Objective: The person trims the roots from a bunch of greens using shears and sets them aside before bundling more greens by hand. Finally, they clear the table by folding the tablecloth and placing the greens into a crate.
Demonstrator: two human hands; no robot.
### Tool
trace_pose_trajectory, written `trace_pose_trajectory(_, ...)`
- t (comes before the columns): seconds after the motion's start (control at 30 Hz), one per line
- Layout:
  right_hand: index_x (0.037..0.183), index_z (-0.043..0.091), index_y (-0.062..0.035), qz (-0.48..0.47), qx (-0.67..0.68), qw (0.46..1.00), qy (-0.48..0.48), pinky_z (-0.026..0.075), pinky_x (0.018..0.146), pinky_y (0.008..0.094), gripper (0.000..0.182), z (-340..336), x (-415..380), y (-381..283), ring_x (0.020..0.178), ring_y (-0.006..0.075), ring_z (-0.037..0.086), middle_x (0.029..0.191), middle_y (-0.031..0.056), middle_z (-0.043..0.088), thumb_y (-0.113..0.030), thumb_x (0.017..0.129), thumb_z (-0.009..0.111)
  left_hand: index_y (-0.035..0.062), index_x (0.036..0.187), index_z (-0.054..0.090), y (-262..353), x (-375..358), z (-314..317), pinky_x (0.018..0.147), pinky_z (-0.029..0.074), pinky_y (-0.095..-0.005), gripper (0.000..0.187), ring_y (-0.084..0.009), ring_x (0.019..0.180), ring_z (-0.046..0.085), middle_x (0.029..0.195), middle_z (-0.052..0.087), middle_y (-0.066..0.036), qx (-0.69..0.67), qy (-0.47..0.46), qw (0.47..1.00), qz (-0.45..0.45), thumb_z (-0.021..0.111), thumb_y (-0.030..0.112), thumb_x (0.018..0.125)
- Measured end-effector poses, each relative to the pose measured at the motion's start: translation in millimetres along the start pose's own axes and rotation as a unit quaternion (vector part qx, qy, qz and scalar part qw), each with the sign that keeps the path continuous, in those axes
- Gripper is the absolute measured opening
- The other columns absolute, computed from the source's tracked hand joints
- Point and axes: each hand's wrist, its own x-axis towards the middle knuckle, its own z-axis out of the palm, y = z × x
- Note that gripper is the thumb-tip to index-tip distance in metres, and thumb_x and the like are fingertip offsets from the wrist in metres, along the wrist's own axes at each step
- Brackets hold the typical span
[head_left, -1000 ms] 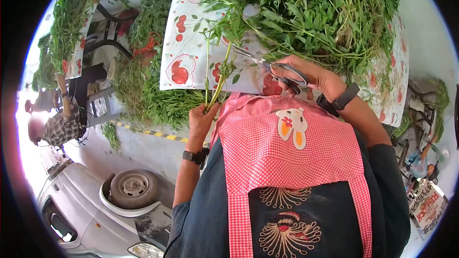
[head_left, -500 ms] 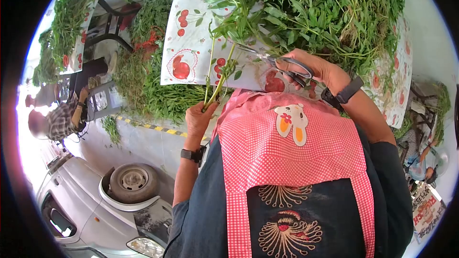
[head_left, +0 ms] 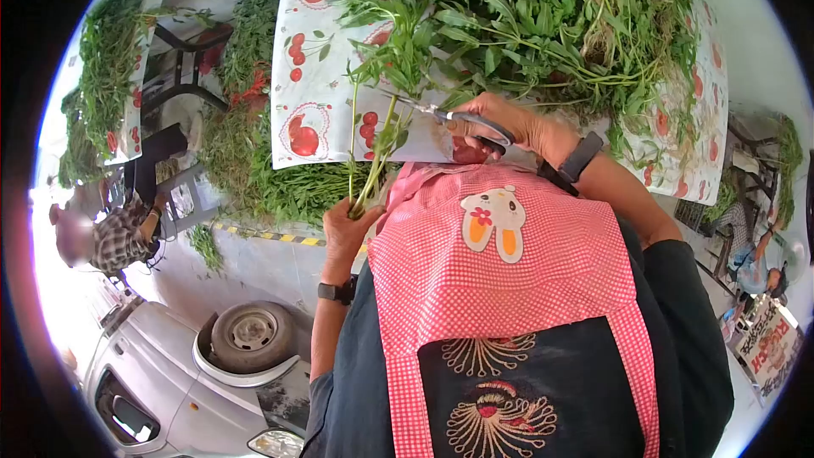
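Note:
My left hand (head_left: 346,227) is closed round the lower ends of a few green plant stems (head_left: 375,153), held upright in front of the table's near edge. Their leafy tops reach up over the tablecloth. My right hand (head_left: 509,125) grips the handles of a pair of scissors (head_left: 479,125). The scissor blades point left and lie at the stems, just above their middle; whether they touch is too small to tell. Beyond my right hand a big heap of leafy green plants (head_left: 543,17) covers much of the table (head_left: 292,102).
More cut greenery (head_left: 297,182) is piled on the floor left of the table. A second table with plants (head_left: 110,76) and a person in a checked shirt (head_left: 127,233) are at far left. A silver car (head_left: 186,382) stands lower left. Another person (head_left: 755,271) is far right.
The view has shifted slightly, so the table and piles sit further left. My right hand with the scissors has come a little left, bringing the blades to the stems.

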Motion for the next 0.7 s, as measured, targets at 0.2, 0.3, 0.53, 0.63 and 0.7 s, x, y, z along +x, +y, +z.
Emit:
trace_pose_trajectory(0.2, 0.106, 0.063, -0.0078, -0.003, 0.009, 1.000, -0.009, 0.036, 0.037, 0.0184, 0.038, -0.7, -17.0, 15.0, 0.042, 0.0040, 0.045, 0.059, -0.0019, 0.052, -0.039, 0.084, 0.064, 0.0004, 0.067, 0.058, -8.3, -5.5, 3.3, 0.044, 0.037, -0.0271, 0.029, -0.0052, 0.049, 0.039, 0.051, 0.044, 0.001, 0.038, 0.056, 0.997, -0.027, 0.070, 0.024, 0.080)
trace_pose_trajectory(0.3, 0.115, 0.061, -0.0078, -0.040, 0.007, 0.999, -0.013, 0.039, 0.041, 0.0198, 0.047, -3.1, -21.2, 29.1, 0.045, 0.0061, 0.048, 0.071, 0.0035, 0.060, -0.039, 0.081, 0.068, 0.0006, 0.073, 0.060, -3.8, -6.0, -1.1, 0.046, 0.041, -0.0240, 0.027, -0.0039, 0.051, 0.041, 0.054, 0.045, 0.004, -0.021, 0.074, 0.993, -0.086, 0.065, 0.025, 0.084)
trace_pose_trajectory(0.53, 0.117, 0.060, -0.0150, -0.126, -0.352, 0.917, 0.140, 0.048, 0.068, 0.0340, 0.057, -8.7, -81.5, 36.1, 0.074, 0.0298, 0.063, 0.095, 0.0157, 0.065, -0.047, 0.072, 0.071, 0.0054, 0.068, 0.056, -12.1, -5.0, -5.0, 0.045, 0.031, -0.0225, 0.032, -0.0054, 0.054, 0.044, 0.061, 0.048, 0.002, -0.167, 0.083, 0.982, -0.034, 0.056, 0.028, 0.091)
trace_pose_trajectory(0.63, 0.115, 0.061, -0.0146, -0.080, -0.424, 0.874, 0.222, 0.048, 0.072, 0.0366, 0.046, -25.7, -113.1, 73.0, 0.078, 0.0298, 0.062, 0.093, 0.0133, 0.066, -0.033, 0.074, 0.070, 0.0045, 0.069, 0.056, 11.8, -2.0, 5.3, 0.046, 0.035, -0.0234, 0.036, -0.0081, 0.053, 0.047, 0.062, 0.053, -0.001, -0.158, 0.106, 0.980, -0.059, 0.052, 0.031, 0.093)
trace_pose_trajectory(0.7, 0.112, 0.060, -0.0169, -0.190, -0.464, 0.809, 0.308, 0.047, 0.065, 0.0385, 0.042, -40.4, -132.8, 93.8, 0.080, 0.0298, 0.059, 0.085, 0.0096, 0.063, -0.030, 0.073, 0.066, 0.0023, 0.071, 0.057, 31.0, 0.8, 17.0, 0.043, 0.036, -0.0228, 0.039, -0.0091, 0.050, 0.047, 0.062, 0.055, -0.004, -0.210, 0.126, 0.966, -0.083, 0.048, 0.032, 0.094)
